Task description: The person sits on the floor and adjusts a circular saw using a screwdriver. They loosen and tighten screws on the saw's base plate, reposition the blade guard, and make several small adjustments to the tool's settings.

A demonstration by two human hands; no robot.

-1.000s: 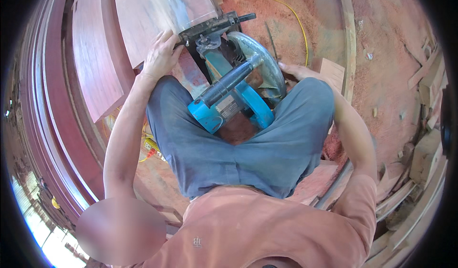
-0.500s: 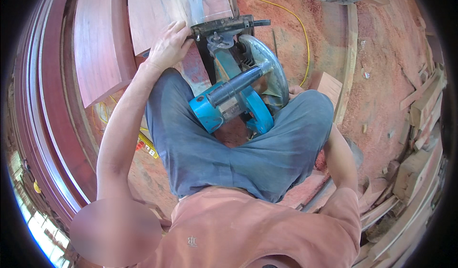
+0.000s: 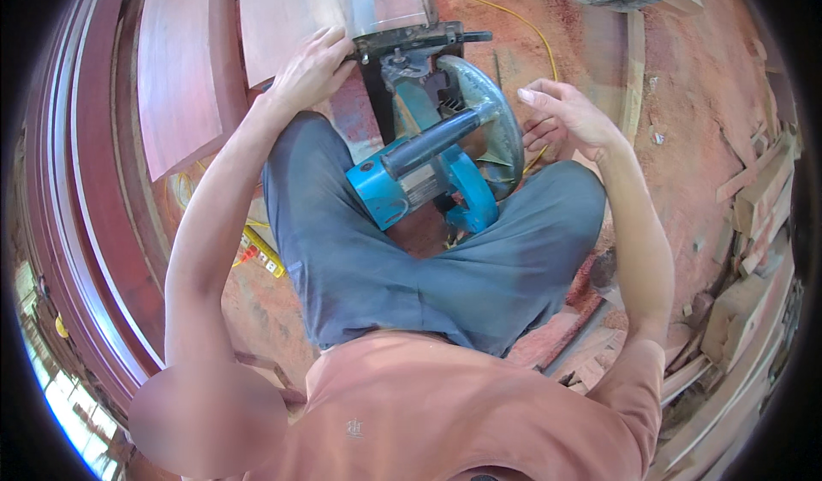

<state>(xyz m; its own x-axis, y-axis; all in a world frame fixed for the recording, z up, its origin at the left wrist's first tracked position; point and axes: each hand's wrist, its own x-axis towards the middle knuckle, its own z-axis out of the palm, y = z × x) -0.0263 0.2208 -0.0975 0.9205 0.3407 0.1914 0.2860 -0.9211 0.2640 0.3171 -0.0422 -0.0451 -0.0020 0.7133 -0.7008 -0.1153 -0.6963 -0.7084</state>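
A blue circular saw (image 3: 381, 191) with a dark tube handle and a grey curved blade guard (image 3: 505, 130) lies between my bent legs. Its black base (image 3: 411, 40) is up against the end of a wide reddish board (image 3: 291, 18). My left hand (image 3: 315, 68) grips the left end of that base, its fingertips partly hidden there. Just right of the blade guard, my right hand (image 3: 569, 119) is raised above my knee. Its thumb points left, the fingers are loosely curled and apart, and I see nothing in them.
Another thick board (image 3: 180, 70) and long dark red planks (image 3: 103, 190) lie to the left. A yellow cord (image 3: 539, 35) crosses the sawdust-covered floor. A yellow power strip (image 3: 264, 254) lies beside my left leg. Wood offcuts (image 3: 741, 310) are heaped at the right.
My right hand has come up from behind my right knee and now shows beside the blade guard. A light wood block by that knee no longer shows. My left hand stays at the saw.
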